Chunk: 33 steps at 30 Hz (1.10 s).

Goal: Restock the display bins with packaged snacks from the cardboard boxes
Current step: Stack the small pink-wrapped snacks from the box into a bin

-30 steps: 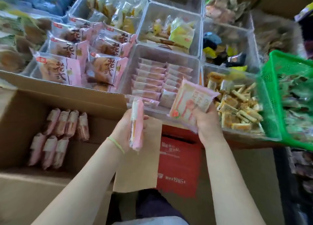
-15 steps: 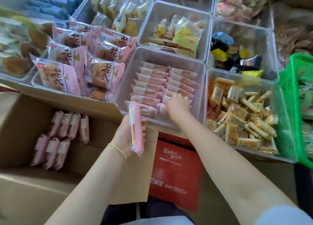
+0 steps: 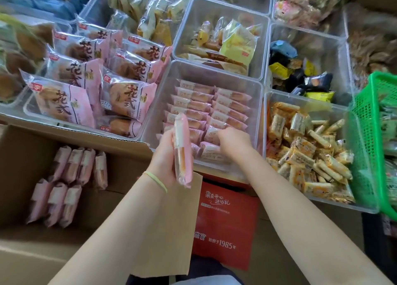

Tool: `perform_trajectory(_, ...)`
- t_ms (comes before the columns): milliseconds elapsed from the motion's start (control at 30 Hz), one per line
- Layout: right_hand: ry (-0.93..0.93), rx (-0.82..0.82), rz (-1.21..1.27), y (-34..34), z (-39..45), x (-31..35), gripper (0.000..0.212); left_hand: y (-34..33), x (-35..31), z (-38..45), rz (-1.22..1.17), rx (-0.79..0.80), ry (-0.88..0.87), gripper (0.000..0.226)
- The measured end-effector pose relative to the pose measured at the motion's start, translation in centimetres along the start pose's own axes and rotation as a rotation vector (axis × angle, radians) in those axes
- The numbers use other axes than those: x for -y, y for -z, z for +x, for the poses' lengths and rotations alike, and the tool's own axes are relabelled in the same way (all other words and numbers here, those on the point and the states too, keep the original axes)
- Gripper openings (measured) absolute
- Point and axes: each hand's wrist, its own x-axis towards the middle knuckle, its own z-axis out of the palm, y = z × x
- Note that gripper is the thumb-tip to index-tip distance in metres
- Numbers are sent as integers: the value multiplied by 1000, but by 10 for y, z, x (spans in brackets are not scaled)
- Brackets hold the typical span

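My left hand (image 3: 165,158) grips a pink snack packet (image 3: 182,151) upright on its edge, just in front of the clear display bin (image 3: 257,104). That bin holds two rows of matching pink packets (image 3: 227,111). My right hand (image 3: 234,144) reaches into the bin's near right corner, fingers curled down onto the front packet (image 3: 209,149); whether it grips the packet is unclear. The open cardboard box (image 3: 19,147) at lower left contains several more pink packets (image 3: 68,177) standing on end.
Large pink bread bags (image 3: 120,96) fill the bin to the left. A bin of orange-and-white bars (image 3: 307,156) sits to the right, beside a green basket (image 3: 369,147). A red carton (image 3: 225,226) lies under the bins. Further bins of mixed snacks stand behind.
My right hand carried a pink packet from above the bin's rim down into the bin's front row. My left hand with its packet has risen slightly toward the bin.
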Motion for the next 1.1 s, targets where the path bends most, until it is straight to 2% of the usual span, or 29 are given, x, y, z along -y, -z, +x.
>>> perform_trajectory(33, -14, -82, 47, 3, -1, -2, 28, -6, -3, 1, 14, 12, -42, 38)
perform_trajectory(100, -2, -198, 90, 3, 1, -7, 55, -16, -10, 1, 44, -3, -95, 33)
perform_trajectory(167, 34, -157, 89, -1, 0, -7, 74, -17, -16, 4, 34, -46, -127, 37)
perform_trajectory(200, 51, -131, 73, -6, 1, -6, 73, -14, -16, 6, 30, -51, -129, 44)
perform_trajectory(267, 82, -144, 34, -17, 3, -4, 58, -8, -13, 10, 37, -44, -102, 61)
perform_trajectory(300, 94, -158, 31, -21, 3, -4, 50, -6, -12, 10, 38, -50, -100, 63)
perform_trajectory(433, 108, -144, 34, -20, 0, -8, 39, -2, -11, 15, -12, -51, -90, 40)
perform_trajectory(500, 86, -141, 89, -12, -2, -13, 34, -6, -14, 12, -20, -59, -90, 36)
perform_trajectory(533, 65, -182, 219, -4, -5, -16, 29, -8, -15, 11, -11, -71, -96, 37)
perform_trajectory(600, 29, -240, 764, 22, -22, -18, 35, -17, -17, 6, -14, -106, -107, 39)
perform_trajectory(633, 37, -170, 1088, 39, -33, -17, 45, -24, -18, 5, -24, -121, -109, 40)
perform_trajectory(667, 65, -56, 1310, 52, -40, -16, 54, -29, -18, 4, -2, -123, -117, 42)
perform_trajectory(700, 103, 42, 1375, 61, -47, -13, 58, -36, -18, 4, 58, -113, -134, 45)
perform_trajectory(767, 138, 64, 1256, 67, -56, -7, 45, -51, -20, 1, 186, -61, -187, 51)
perform_trajectory(833, 77, -114, 1192, 63, -54, -9, 37, -60, -22, -5, 329, -29, -255, 47)
perform_trajectory(900, 41, -288, 1198, 56, -54, -17, 32, -52, -23, 0, 687, -99, -439, 38)
perform_trajectory(967, 59, -347, 1073, 54, -58, -28, 24, -38, -24, 9, 1174, -176, -546, 28)
perform_trajectory(1033, 105, -187, 824, 54, -63, -31, 26, -26, -24, 20, 1532, -141, -475, 26)
perform_trajectory(1100, 149, 4, 425, 47, -61, -18, 30, -22, -21, 27, 1739, -89, -385, 27)
